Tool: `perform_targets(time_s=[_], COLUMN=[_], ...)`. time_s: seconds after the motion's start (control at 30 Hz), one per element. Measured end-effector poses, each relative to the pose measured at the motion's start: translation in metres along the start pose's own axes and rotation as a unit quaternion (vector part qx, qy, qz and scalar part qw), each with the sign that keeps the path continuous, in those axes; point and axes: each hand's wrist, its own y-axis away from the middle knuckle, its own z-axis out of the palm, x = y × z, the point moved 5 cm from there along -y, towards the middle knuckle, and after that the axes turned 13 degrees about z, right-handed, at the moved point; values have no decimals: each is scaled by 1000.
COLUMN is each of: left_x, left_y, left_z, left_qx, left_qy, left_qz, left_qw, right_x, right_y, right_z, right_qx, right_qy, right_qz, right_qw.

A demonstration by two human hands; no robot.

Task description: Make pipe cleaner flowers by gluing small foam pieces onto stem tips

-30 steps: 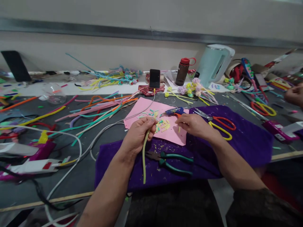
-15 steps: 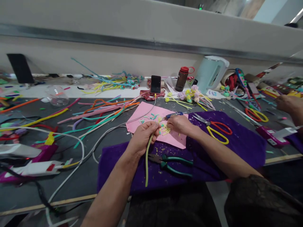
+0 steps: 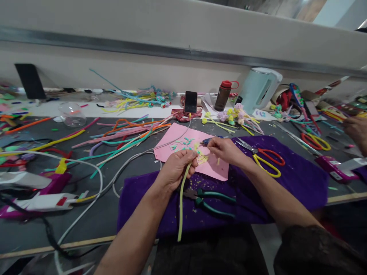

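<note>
My left hand [image 3: 176,170] is closed around the top of a long yellow-green pipe cleaner [image 3: 182,206] that hangs down over a purple cloth [image 3: 289,175]. My right hand [image 3: 225,149] rests on a pink paper sheet [image 3: 172,147], its fingers pinched over small yellow and teal cut pieces [image 3: 202,158]; whether it holds one I cannot tell. A blue glue gun [image 3: 210,141] lies just beyond that hand. Green-handled pliers [image 3: 213,200] lie on the cloth below my hands. Red and yellow scissors [image 3: 265,158] lie to the right.
Many coloured pipe cleaners [image 3: 123,133] spread at left, with white cables [image 3: 94,179] and a pink glue gun [image 3: 37,183]. At the back stand a phone [image 3: 190,102], a bottle [image 3: 223,95] and a kettle [image 3: 258,89]. Another person's hand [image 3: 355,128] is at far right.
My right hand has moved left from beside the scissors onto the pink sheet, over the cut pieces. My left hand keeps hold of the pipe cleaner, now slightly lower.
</note>
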Motion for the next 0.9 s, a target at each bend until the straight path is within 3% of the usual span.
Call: perform_targets(time_s=[0.1,0.23,0.6,0.9], left_x=[-7,-14,-11,-12], left_y=[-1,-1,-4,-2], left_z=[1,4,5,7], left_qx=[-5,-11,19,0], left_qy=[10,21,3,-28], left_qz=[-26,-47,-43,-48], left_qw=[1000,999,999,998], right_x=[0,-9,-23,-26], right_y=[13,24,25,27], right_z=[-4,-1,7,9], right_qx=[-78,-123,-70,-54], right_qy=[-231,-337,-353,-348], right_qz=[-2,-4,-48,-68], right_qw=[970,933,932,934])
